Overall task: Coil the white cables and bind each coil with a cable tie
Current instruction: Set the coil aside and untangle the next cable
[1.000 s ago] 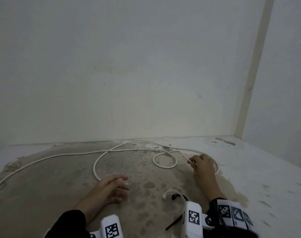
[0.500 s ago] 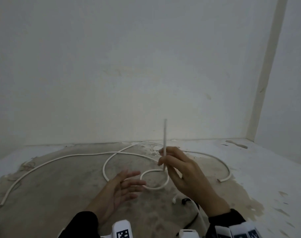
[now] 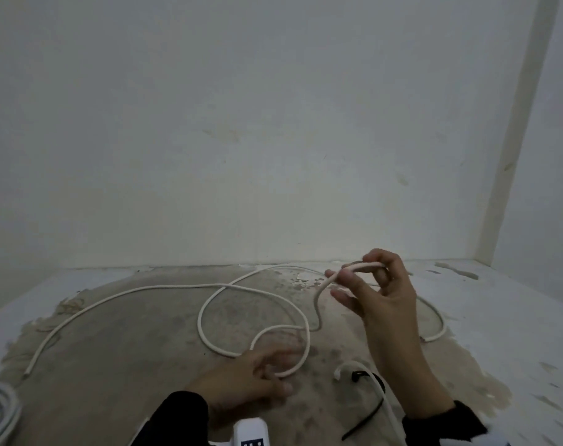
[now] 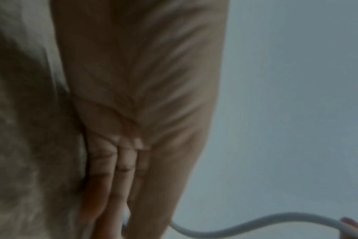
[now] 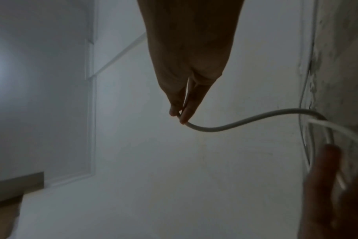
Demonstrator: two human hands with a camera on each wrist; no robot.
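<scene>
A long white cable (image 3: pixel 129 292) snakes over the stained floor in wide loops. My right hand (image 3: pixel 347 272) is raised above the floor and pinches one end of the cable between thumb and fingers; the right wrist view shows the same pinch (image 5: pixel 181 116), with the cable (image 5: pixel 245 121) curving away from it. My left hand (image 3: pixel 270 371) is low and blurred at the small loop nearest me. Its fingers look straight (image 4: pixel 120 161) and the cable (image 4: pixel 276 217) runs past them. Whether the left hand grips the loop is unclear.
A black cable tie (image 3: pixel 367 416) lies on the floor near my right forearm, beside a short white cable piece (image 3: pixel 354 365). A coiled white cable (image 3: pixel 0 410) sits at the bottom left. The wall stands close behind, with a corner at the right.
My right hand picked the cable end off the floor, lifted it and now holds it bent over to the left. My left hand has moved forward and down to the small loop.
</scene>
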